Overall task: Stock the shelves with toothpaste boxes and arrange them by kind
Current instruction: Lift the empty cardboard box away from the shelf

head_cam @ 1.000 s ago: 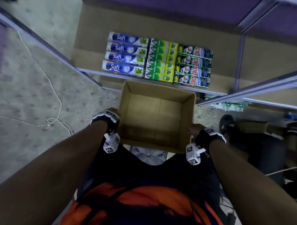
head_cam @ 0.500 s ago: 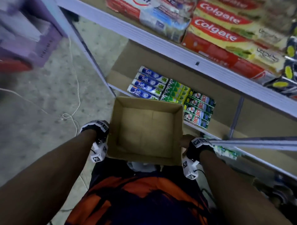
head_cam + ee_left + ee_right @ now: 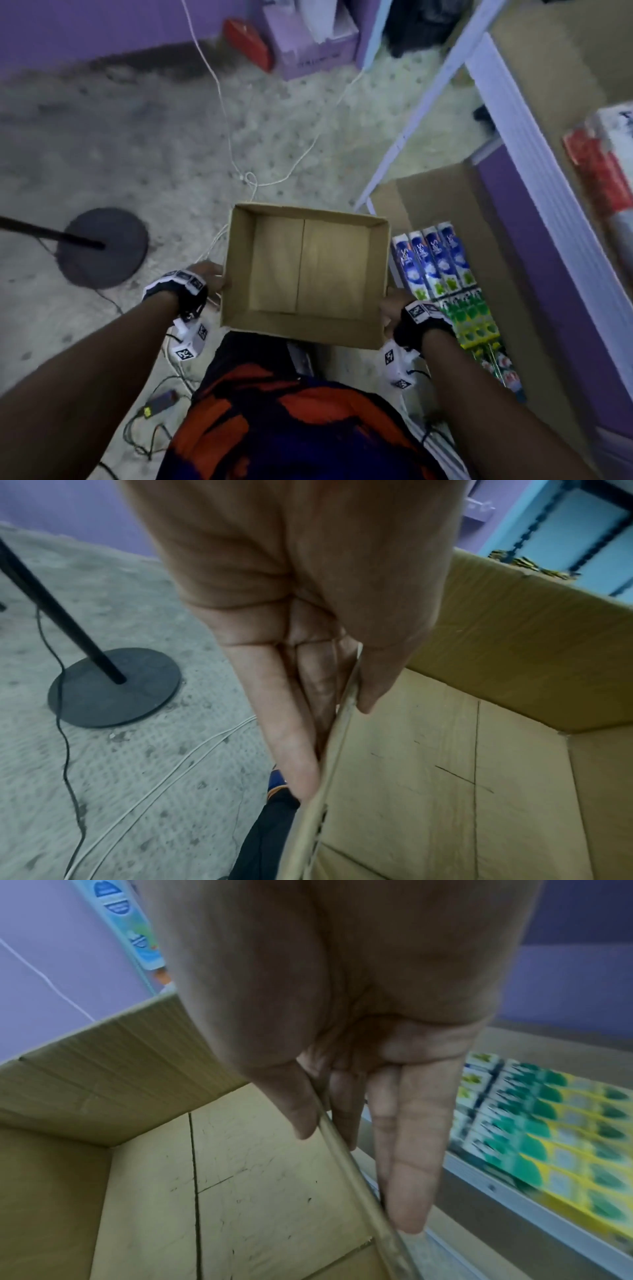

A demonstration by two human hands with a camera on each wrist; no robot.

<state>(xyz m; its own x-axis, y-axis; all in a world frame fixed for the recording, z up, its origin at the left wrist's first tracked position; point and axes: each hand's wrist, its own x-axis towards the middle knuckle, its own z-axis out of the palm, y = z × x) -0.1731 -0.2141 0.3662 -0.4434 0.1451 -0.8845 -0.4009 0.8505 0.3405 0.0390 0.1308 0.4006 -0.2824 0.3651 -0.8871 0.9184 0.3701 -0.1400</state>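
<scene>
I carry an empty cardboard box point(image 3: 239, 267) in front of my body, above the floor. My left hand point(image 3: 209, 277) pinches its left wall, thumb inside and fingers point(image 3: 291, 737) outside. On the opposite wall my right hand point(image 3: 394, 308) holds the rim point(image 3: 342, 1153) the same way, thumb inside the box. Blue toothpaste boxes point(image 3: 433, 260) lie in a row on the low shelf at my right, with green and yellow ones point(image 3: 472, 318) point(image 3: 548, 1137) beside them. A red and white pack point(image 3: 603, 171) sits on the shelf above.
A black stand with a round base point(image 3: 102, 246) point(image 3: 113, 688) is on the floor at my left. White cables point(image 3: 226, 113) and dark cables point(image 3: 144, 435) trail across the floor. A purple carton point(image 3: 308, 44) stands by the far wall. The shelf's white post point(image 3: 421, 113) rises on my right.
I have turned left with the box: the shelves that were ahead now lie at my right, and the open floor and the black stand have come into view. Both hands keep their hold.
</scene>
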